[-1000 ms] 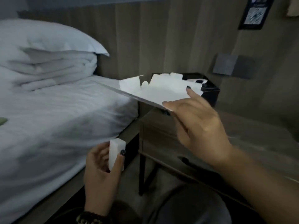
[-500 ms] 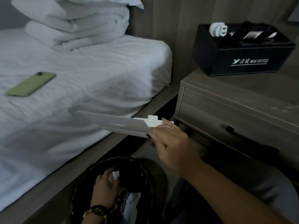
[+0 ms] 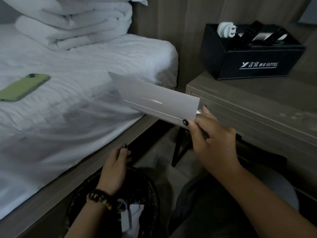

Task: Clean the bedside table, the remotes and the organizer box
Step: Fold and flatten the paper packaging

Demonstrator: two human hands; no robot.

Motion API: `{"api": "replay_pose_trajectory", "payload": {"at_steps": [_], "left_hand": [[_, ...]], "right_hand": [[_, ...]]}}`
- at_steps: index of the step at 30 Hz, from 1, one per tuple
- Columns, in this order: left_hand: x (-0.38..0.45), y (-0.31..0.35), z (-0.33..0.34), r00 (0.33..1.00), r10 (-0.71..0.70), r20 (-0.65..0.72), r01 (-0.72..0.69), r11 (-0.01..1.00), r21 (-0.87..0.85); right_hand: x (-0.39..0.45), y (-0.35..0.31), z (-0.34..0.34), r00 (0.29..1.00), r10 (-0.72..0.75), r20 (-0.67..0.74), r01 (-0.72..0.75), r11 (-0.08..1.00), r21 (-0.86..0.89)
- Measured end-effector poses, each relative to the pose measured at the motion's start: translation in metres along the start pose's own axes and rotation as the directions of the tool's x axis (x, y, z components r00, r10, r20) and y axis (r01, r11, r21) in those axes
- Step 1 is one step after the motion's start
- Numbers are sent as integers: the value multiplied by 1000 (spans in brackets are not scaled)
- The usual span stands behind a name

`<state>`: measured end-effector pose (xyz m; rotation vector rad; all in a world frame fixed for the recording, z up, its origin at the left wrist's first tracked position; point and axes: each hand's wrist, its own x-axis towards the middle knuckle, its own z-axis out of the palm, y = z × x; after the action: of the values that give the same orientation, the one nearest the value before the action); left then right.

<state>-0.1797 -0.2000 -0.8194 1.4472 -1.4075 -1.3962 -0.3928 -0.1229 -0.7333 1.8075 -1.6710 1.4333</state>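
Note:
My right hand (image 3: 212, 145) pinches the near corner of a flat pale grey card (image 3: 154, 98), which slants up to the left over the gap between bed and bedside table (image 3: 257, 103). The black organizer box (image 3: 248, 60), with white hotel lettering, stands at the back of the table. Black remotes (image 3: 248, 35) and a white plug (image 3: 224, 30) stick out of it. My left hand (image 3: 116, 167), a bead bracelet on its wrist, hovers over the rim of a black waste bin (image 3: 142, 191), fingers loose with nothing in them.
White paper lies inside the bin on the floor. A green phone (image 3: 24, 86) rests on the white bed, with a folded duvet (image 3: 73, 23) behind it. The table's drawer front (image 3: 248, 124) faces me, and wood panelling runs behind.
The white block has left my left hand, which dipped into the bin and has now lifted to its rim. My right hand has raised and tilted the card.

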Motion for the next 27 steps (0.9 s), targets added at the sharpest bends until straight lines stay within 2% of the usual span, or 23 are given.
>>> {"api": "replay_pose_trajectory", "payload": {"at_steps": [3, 6, 8, 10, 12, 15, 18, 21, 24, 27], "left_hand": [[-8, 61, 23, 983, 175, 46, -166, 972, -166], [-21, 125, 52, 945, 233, 228, -110, 885, -452], [-31, 161, 75, 866, 321, 383, -49, 817, -575], [-42, 191, 103, 759, 443, 477, -39, 762, -646], [-49, 215, 131, 662, 544, 515, -82, 736, -672], [-56, 243, 170, 585, 636, 503, -126, 684, -718], [-60, 260, 205, 563, 675, 478, -48, 604, -796], [-55, 260, 237, 529, 713, 460, 6, 539, -842], [-46, 255, 261, 512, 724, 462, 29, 523, -852], [-36, 252, 274, 541, 691, 479, 60, 537, -842]], "right_hand": [[12, -3, -28, 997, -39, -61, 39, 999, -2], [34, -5, -62, 982, -109, -156, 108, 994, -17], [51, -3, -87, 959, -180, -217, 171, 983, -59], [67, 1, -111, 935, -244, -259, 218, 968, -125], [79, 5, -131, 919, -288, -270, 248, 953, -173], [85, 11, -157, 912, -306, -273, 260, 946, -192], [81, 21, -174, 907, -303, -293, 231, 939, -256], [73, 39, -183, 920, -242, -308, 173, 957, -233], [67, 51, -188, 947, -150, -284, 122, 986, -115], [62, 61, -192, 972, -2, -235, 15, 998, 55]]}}
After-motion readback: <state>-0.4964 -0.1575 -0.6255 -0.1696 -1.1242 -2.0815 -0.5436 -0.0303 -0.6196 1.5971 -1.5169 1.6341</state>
